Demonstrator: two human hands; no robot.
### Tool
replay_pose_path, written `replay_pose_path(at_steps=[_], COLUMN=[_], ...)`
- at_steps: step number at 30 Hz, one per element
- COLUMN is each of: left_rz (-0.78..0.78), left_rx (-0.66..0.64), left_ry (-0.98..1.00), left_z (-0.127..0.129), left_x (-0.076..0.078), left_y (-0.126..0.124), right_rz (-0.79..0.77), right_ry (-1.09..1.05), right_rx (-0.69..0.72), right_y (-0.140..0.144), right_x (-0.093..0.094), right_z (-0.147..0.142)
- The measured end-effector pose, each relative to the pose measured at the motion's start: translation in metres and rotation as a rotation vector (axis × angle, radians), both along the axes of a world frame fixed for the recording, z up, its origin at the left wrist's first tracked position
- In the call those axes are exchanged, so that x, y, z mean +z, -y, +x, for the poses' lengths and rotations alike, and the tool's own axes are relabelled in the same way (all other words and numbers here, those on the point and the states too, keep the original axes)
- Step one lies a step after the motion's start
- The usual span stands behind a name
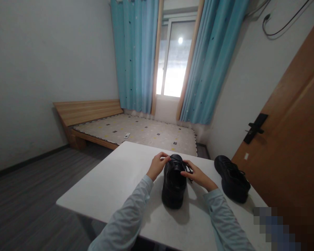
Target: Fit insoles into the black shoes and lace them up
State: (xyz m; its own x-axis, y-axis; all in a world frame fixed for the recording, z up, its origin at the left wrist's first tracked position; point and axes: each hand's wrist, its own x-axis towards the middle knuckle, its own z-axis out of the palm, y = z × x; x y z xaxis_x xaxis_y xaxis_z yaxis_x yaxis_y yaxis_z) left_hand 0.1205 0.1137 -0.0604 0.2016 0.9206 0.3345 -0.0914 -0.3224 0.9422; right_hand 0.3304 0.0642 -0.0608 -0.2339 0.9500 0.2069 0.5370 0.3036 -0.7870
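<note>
Head view: your left hand (pixel 157 166) and right hand (pixel 197 175) each pinch a lace of the black shoe (pixel 174 183) on the desk (pixel 115 184) (second shoe (pixel 232 178) well apart, right).

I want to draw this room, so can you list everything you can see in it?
Shoe being laced: 1, black, middle of the table, between the hands.
Second shoe: 1, black, right side of the table.
Laces: black, at the far end of the middle shoe.
Table: 1, white, in front.
Bed: 1, wooden frame, patterned mattress, under the window.
Small white object: 1, on the mattress; too small to tell.
Curtains: 2, blue, either side of the window.
Door: 1, brown, black handle, right.
Cable: black, top right wall.
Left hand: on the laces.
Right hand: on the laces.
</note>
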Motion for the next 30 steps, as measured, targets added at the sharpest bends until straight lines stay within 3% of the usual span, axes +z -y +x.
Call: replay_pose_path(at_steps=[18, 26, 30], left_rz=[-0.006, 0.238, 0.305], left_rx=[0.023, 0.255, 0.289], left_ry=[0.033, -0.340, -0.475], left_z=[0.001, -0.007, -0.010], left_x=[0.001, 0.007, 0.007], left_y=[0.001, 0.000, 0.000], right_rz=[-0.005, -0.052, -0.041], right_ry=[-0.017, -0.031, -0.036], right_rx=[-0.004, -0.006, -0.008], right_y=[-0.001, -0.001, 0.000], right_x=[-0.003, -0.001, 0.001], right_z=[0.001, -0.001, -0.003])
